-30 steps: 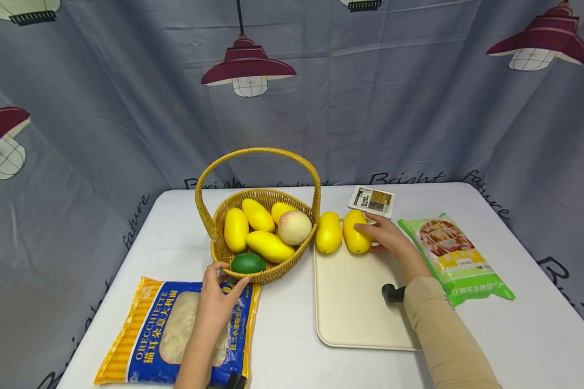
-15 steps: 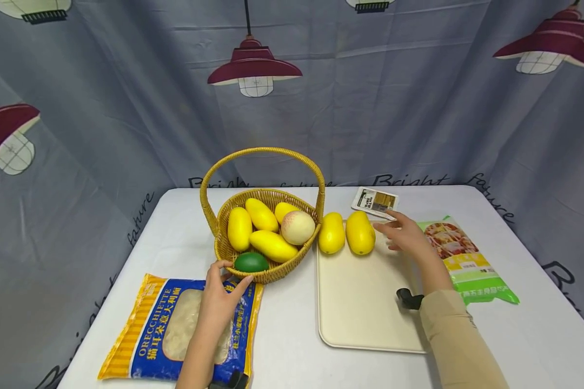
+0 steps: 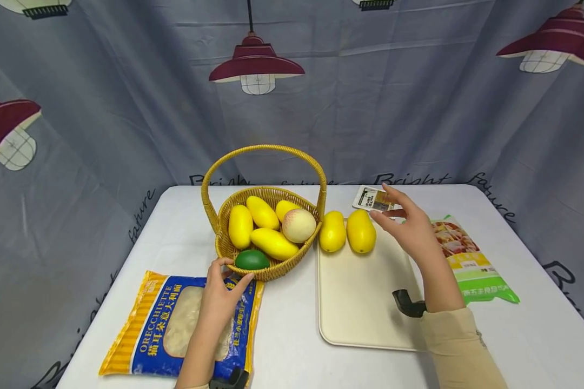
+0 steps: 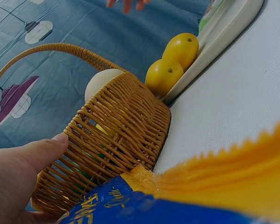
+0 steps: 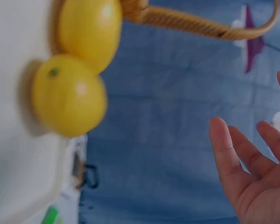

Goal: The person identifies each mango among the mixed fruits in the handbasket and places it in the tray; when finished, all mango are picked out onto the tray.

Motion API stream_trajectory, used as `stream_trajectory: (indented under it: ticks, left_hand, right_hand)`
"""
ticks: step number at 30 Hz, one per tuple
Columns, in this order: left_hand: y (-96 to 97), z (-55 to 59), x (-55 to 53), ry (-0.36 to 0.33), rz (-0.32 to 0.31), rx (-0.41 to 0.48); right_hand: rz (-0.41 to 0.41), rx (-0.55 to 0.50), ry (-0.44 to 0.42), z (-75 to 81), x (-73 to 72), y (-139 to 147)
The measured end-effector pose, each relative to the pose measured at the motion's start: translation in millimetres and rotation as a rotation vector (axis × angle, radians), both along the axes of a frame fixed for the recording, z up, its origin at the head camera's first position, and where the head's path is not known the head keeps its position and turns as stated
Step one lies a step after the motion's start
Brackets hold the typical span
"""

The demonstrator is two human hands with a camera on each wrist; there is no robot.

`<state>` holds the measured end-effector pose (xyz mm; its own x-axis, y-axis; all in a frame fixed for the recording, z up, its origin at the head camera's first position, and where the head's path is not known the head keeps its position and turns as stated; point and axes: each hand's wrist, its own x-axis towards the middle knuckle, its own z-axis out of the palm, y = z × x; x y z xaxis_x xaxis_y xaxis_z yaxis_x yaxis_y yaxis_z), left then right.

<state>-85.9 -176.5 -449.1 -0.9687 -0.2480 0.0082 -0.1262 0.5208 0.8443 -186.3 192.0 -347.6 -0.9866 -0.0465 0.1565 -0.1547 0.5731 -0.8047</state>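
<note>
A woven wicker basket with a tall arched handle stands left of the tray. It holds several yellow mango-like fruits, a pale peach and a dark green oval fruit. My left hand grips the basket's near left rim; its thumb lies along the woven side in the left wrist view. Two plump yellow oblong fruits lie side by side at the far left of a cream tray. Holding nothing, my right hand hovers above the tray, right of these fruits, fingers spread apart.
A blue and yellow orecchiette bag lies under my left forearm, close to the basket. Beyond the tray is a small flat white packet. A green food bag lies to its right. A grey printed curtain hangs behind the table.
My right hand has let go of the right-hand yellow fruit on the tray, then moved right and risen. The left hand keeps its place at the basket rim.
</note>
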Motion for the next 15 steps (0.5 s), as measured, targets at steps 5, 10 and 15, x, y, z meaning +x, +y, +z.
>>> stream_trajectory:
  ticks: [5,10,15]
  left_hand:
    - [0.2,0.5,0.2,-0.004,-0.004,-0.003]
    - [-0.2,1.5,-0.4,-0.002,-0.002,-0.007]
    - [0.0,1.8,-0.1,0.0,-0.003,-0.005]
  right_hand:
    - [0.038,-0.027,0.132,11.9,18.8,-18]
    - [0.144,-0.005,0.196,19.8,30.5,-44]
    - [0.247,0.104,0.226,17.5,36.0,-79]
